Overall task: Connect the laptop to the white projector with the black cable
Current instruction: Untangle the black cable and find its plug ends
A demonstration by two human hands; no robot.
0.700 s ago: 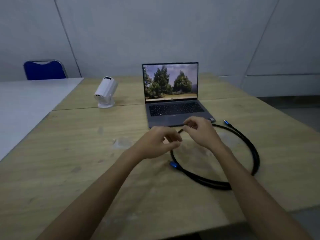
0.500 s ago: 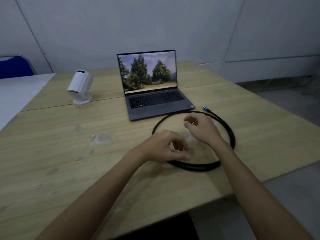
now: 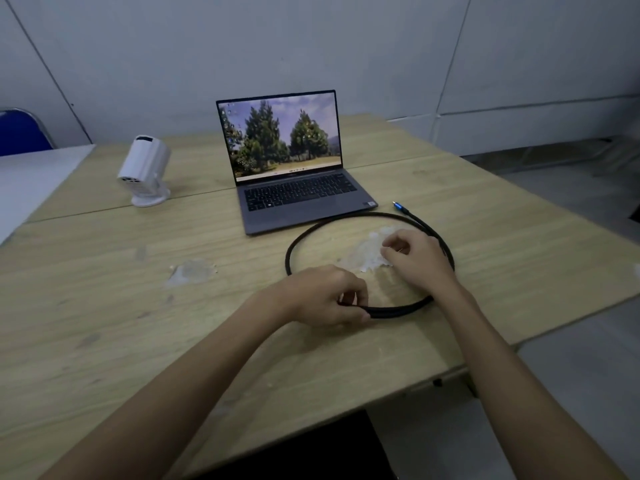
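Observation:
An open grey laptop [image 3: 294, 199] with trees on its screen stands on the wooden table [image 3: 104, 323]. To its left is the white projector [image 3: 144, 169], tilted on its round base. The black cable [image 3: 294, 244] lies coiled in a ring in front of the laptop, one blue plug [image 3: 399, 206] pointing toward the laptop's right side. My left hand [image 3: 325, 294] is closed around the near part of the coil. My right hand [image 3: 415, 258] hovers inside the ring's right side, fingers curled; whether it touches the cable cannot be told.
A white smear [image 3: 372, 252] marks the table inside the coil, and another patch [image 3: 190, 271] lies to the left. A white table [image 3: 31, 181] and a blue chair [image 3: 20, 133] stand at far left. The table's edge drops off at right.
My left hand has moved down onto the near part of the coil and closed on it. My right hand has drifted right, away from the cable's far arc. The camera has shifted.

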